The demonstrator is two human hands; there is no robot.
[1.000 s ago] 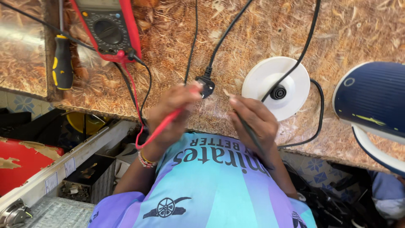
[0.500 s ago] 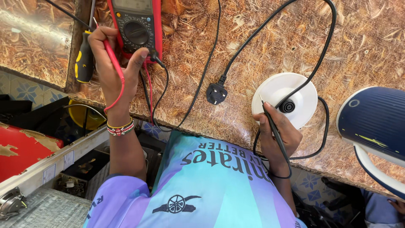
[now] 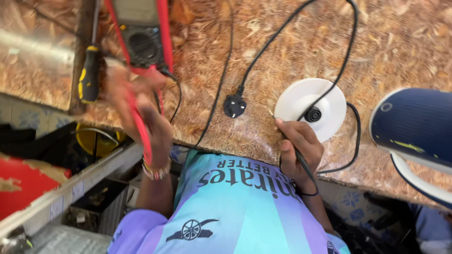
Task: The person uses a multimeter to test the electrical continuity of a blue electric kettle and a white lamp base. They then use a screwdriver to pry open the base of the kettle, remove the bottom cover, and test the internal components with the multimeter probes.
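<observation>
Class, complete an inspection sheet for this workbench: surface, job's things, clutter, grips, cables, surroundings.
Surface: brown patterned worktop.
Job's things: multimeter, white round base, black plug.
Clutter: yellow-and-black screwdriver.
Grips: left hand, blurred, closed on red probe; right hand closed on black probe, beside the base.
Cables: black cable runs between plug and base.
Surroundings: blue rounded object at right; red item below.

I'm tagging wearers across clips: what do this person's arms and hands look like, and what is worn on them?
Both arms are bare below short lilac sleeves of a turquoise jersey. The left hand, blurred, has beaded bracelets at the wrist. The right hand is gloveless; a thin dark loop crosses its wrist.
</observation>
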